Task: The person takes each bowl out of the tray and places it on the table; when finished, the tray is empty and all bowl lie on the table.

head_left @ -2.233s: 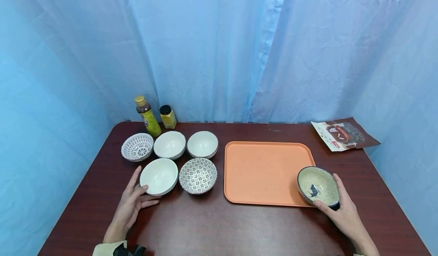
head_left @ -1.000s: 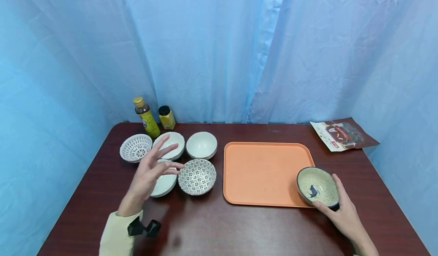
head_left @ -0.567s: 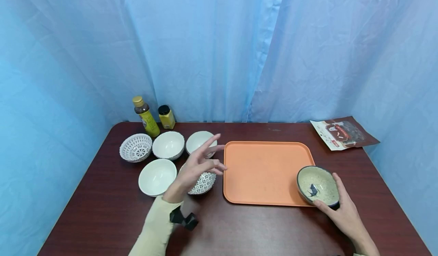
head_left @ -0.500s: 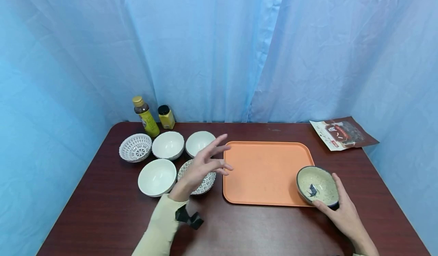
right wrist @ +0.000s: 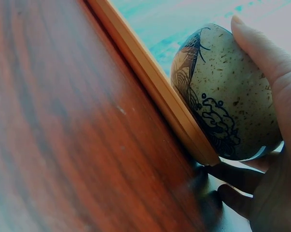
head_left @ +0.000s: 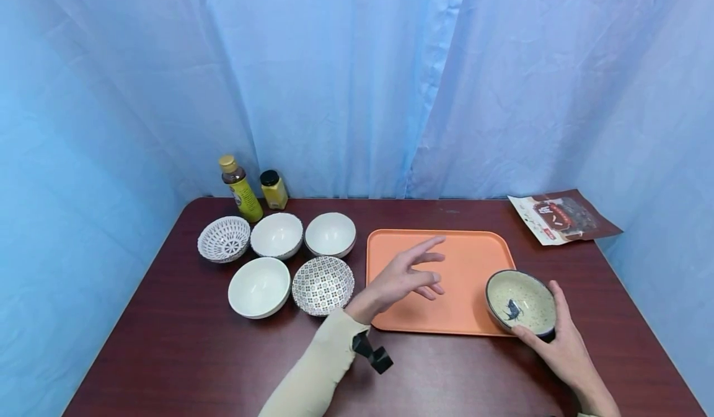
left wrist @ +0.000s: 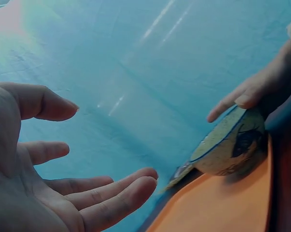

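A speckled beige bowl [head_left: 521, 302] with a dark blue rim and a blue fish drawing stands at the right end of the orange tray [head_left: 446, 324]. My right hand [head_left: 563, 342] grips its right side, thumb at the near rim and fingers on the far side. In the right wrist view the bowl [right wrist: 227, 92] shows its painted outer wall between thumb and fingers. My left hand [head_left: 404, 277] hovers above the tray's left half, fingers spread and holding nothing. In the left wrist view, a gap separates the left hand [left wrist: 53, 183] from the bowl [left wrist: 232, 142].
Left of the tray are a patterned bowl [head_left: 323, 285], a plain white bowl [head_left: 259, 287] and several other bowls. A sauce bottle [head_left: 243, 194] and a black-lidded jar [head_left: 274, 191] stand behind them. A food packet [head_left: 563, 217] lies at the back right. Blue curtains surround the table.
My left hand has left the white bowl and moved right, over the other bowls, to above the tray. The right hand and the speckled bowl stay in place.
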The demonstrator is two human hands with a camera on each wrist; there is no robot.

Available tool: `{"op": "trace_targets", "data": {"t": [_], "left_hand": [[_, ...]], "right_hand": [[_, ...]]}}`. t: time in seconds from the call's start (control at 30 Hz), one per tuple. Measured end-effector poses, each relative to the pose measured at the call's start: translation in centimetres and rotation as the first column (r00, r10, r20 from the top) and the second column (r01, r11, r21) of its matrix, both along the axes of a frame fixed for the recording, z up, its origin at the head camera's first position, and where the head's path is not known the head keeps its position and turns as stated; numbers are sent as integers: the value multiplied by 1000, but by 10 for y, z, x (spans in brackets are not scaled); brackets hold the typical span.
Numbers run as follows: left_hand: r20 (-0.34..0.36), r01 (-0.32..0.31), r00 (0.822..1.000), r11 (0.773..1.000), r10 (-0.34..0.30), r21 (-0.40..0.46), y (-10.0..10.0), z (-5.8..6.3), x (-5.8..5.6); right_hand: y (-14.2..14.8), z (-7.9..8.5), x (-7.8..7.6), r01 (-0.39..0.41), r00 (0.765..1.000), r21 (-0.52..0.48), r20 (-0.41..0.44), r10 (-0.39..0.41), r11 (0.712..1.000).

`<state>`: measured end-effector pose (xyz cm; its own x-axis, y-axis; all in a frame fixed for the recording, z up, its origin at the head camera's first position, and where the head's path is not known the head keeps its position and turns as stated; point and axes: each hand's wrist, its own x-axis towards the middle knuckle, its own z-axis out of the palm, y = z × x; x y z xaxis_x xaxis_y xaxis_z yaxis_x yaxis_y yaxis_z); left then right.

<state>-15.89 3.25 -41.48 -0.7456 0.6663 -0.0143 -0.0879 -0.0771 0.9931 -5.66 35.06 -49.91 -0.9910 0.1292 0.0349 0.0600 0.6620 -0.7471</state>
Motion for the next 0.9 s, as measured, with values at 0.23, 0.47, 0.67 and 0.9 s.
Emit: {"op": "trace_targets", "data": {"t": [0.23, 0.47, 0.67, 0.9], "left_hand": [[56, 31, 998, 999, -29, -28, 29, -14, -1], [53, 34, 998, 996, -29, -79, 46, -23, -3], [73, 14, 997, 992, -4, -128, 63, -32, -4], [90, -8, 996, 982, 26, -188, 83, -46, -3]], "right_hand": [[0, -1, 2, -15, 1000, -21, -27, 14, 1000], [4, -2, 3, -31, 999, -23, -39, 30, 999], [6, -2, 3, -29, 999, -29, -38, 28, 999], [6, -4, 3, -37, 999, -46, -38, 36, 998]]}}
